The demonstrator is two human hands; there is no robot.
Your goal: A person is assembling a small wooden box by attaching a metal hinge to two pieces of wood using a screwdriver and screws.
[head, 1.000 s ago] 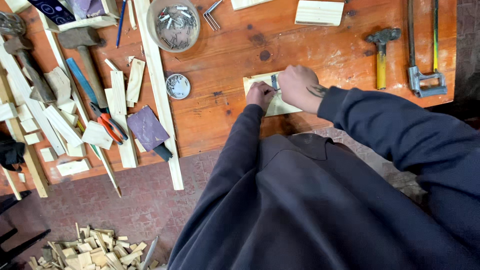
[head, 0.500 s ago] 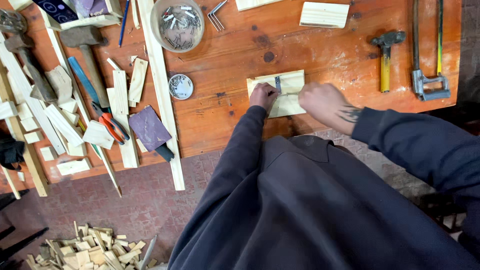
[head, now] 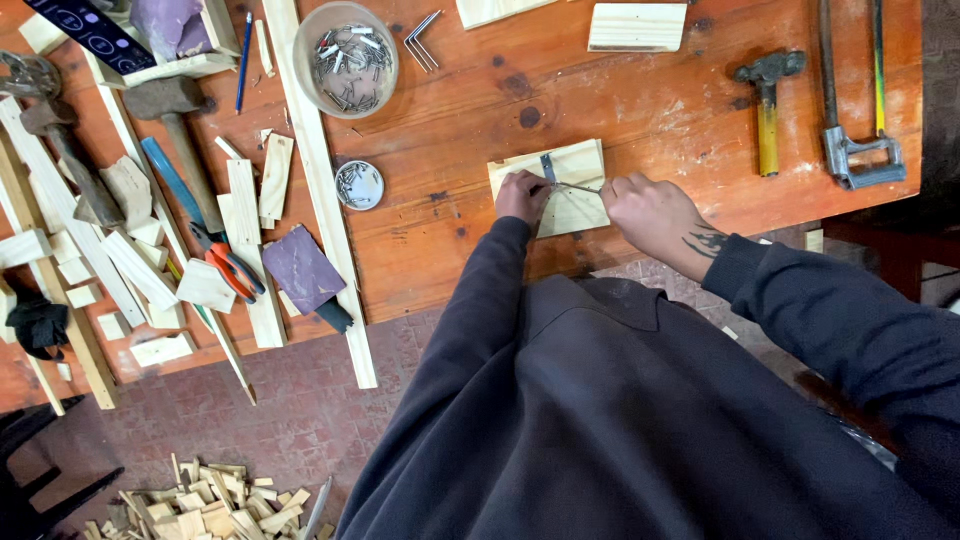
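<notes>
Landmark: the small pale wood block (head: pixel 570 190) lying flat near the table's (head: pixel 640 110) front edge.
Your left hand (head: pixel 522 195): rests on the block's left part, fingers pressing it down.
Your right hand (head: pixel 650 212): at the block's right edge, its grip closed on a thin metal tool (head: pixel 565 183) lying across the block.
Left of the block: a small round tin (head: pixel 359 185) of nails.
Up-left of the block: a bowl (head: pixel 346 58) of nails.
Right of the block: a yellow-handled hammer (head: pixel 767 110).
</notes>
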